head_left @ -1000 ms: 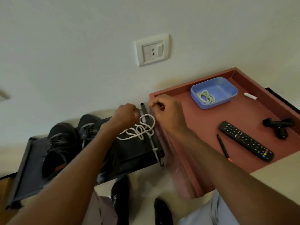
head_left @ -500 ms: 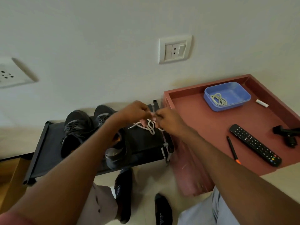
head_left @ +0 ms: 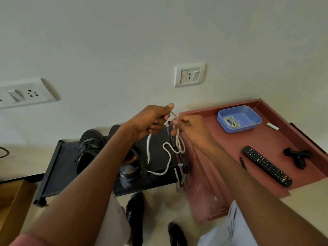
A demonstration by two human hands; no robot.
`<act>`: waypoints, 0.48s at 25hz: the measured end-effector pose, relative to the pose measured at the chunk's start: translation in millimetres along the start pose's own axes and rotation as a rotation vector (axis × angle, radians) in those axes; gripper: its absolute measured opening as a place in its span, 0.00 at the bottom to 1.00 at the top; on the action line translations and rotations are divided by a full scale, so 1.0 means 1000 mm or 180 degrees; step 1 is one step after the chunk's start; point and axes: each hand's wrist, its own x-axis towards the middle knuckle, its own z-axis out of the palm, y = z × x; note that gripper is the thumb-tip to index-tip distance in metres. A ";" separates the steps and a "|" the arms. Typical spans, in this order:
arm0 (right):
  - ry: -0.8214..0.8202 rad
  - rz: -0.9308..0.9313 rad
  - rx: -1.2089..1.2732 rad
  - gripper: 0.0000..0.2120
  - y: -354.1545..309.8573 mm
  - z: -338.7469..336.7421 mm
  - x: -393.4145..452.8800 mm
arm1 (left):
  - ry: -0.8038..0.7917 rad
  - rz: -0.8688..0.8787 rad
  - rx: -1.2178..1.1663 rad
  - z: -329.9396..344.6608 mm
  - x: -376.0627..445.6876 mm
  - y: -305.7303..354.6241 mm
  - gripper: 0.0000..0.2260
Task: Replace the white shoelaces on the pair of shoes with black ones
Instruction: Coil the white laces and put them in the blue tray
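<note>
No legible writing in view.
The remote control (head_left: 267,166), lying well to the right of the right hand (head_left: 192,129), carried small button markings, and the shoe (head_left: 135,217) below the hands bore a pale mark; both were too small to read.

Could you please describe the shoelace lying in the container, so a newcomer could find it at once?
Find the reddish-brown table by the wall. At its far edge sits a blue tray holding a coiled white shoelace. The other white lace dangles from both hands.
</note>
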 end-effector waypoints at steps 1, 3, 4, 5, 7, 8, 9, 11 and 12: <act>0.0490 0.0228 0.0124 0.07 0.000 -0.007 0.000 | -0.0058 -0.0048 -0.0004 0.001 0.001 0.002 0.19; 0.1437 0.0617 0.0166 0.07 0.008 -0.027 0.004 | -0.0245 -0.0161 -0.0033 -0.002 0.003 0.005 0.17; 0.1648 0.0665 0.0030 0.08 0.014 -0.035 0.006 | -0.0324 -0.0191 -0.0063 -0.003 0.005 0.006 0.17; 0.1476 0.0556 -0.0293 0.14 0.013 -0.038 0.004 | -0.0389 -0.0200 -0.0119 -0.001 0.009 0.007 0.17; 0.0575 0.0005 -0.0556 0.20 0.014 -0.028 0.006 | -0.0495 -0.0190 -0.0310 0.009 0.018 0.011 0.17; 0.0200 -0.0182 -0.0454 0.12 0.015 -0.021 0.009 | -0.0556 -0.0181 -0.0496 0.015 0.022 0.012 0.18; -0.0018 -0.0267 -0.0350 0.06 0.010 -0.014 0.011 | -0.0656 -0.0149 -0.0815 0.019 0.026 0.013 0.19; 0.0041 -0.0222 -0.0392 0.15 0.007 -0.009 0.017 | -0.0900 -0.0001 -0.1781 0.021 0.032 0.013 0.18; -0.0073 -0.0142 -0.0701 0.16 0.008 -0.009 0.021 | -0.0945 0.0102 -0.2296 0.020 0.035 0.013 0.17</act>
